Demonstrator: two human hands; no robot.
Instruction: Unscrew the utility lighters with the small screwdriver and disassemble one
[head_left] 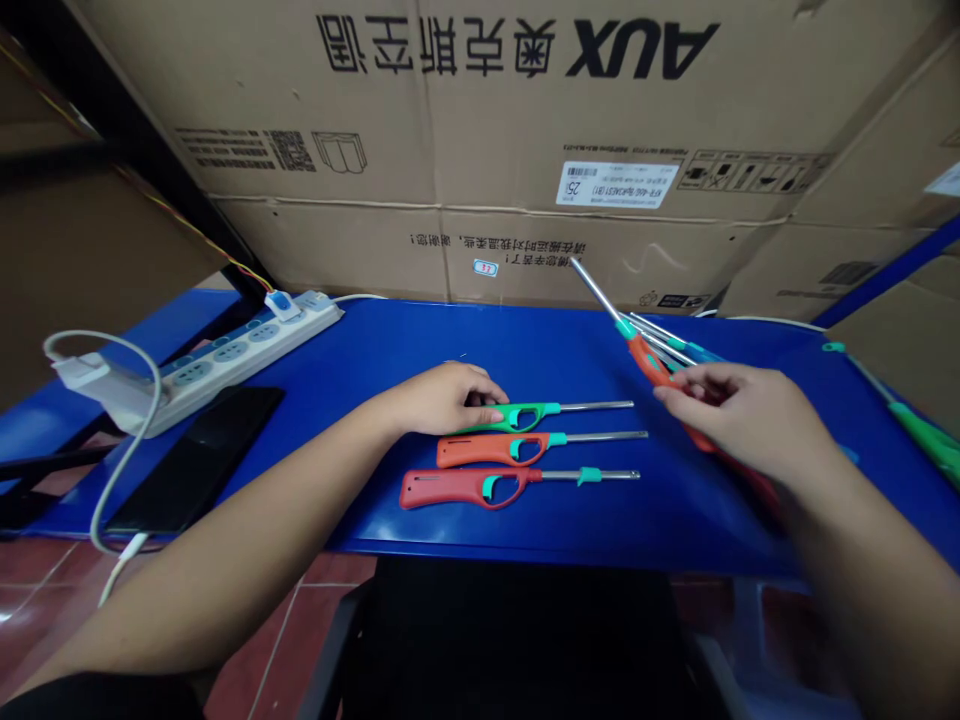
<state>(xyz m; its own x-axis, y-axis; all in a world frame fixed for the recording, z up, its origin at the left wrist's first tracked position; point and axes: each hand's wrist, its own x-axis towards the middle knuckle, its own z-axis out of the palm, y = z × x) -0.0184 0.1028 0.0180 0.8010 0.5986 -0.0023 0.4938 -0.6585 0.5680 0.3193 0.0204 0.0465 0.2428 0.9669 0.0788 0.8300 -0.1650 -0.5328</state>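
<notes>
My left hand (pixel 442 397) has its fingers closed on the handle of a green gas lighter (pixel 529 411) lying on the blue table (pixel 390 350). Just nearer to me are an orange gas lighter (pixel 469 451) and a red gas lighter (pixel 448 487), roughly parallel, their metal tubes pointing right. On the right, my right hand (pixel 750 412) grips another orange gas lighter (pixel 649 360) by its handle, its tube tilted up and to the left. Behind that hand lies a bunch of lighters (pixel 697 352), partly hidden by it.
At the table's left are a white power strip (pixel 232 352) with plugs and a dark phone (pixel 199 460) on a cable. A large cardboard box (pixel 487 180) stands along the back. Another green lighter (pixel 922 432) lies near the right edge.
</notes>
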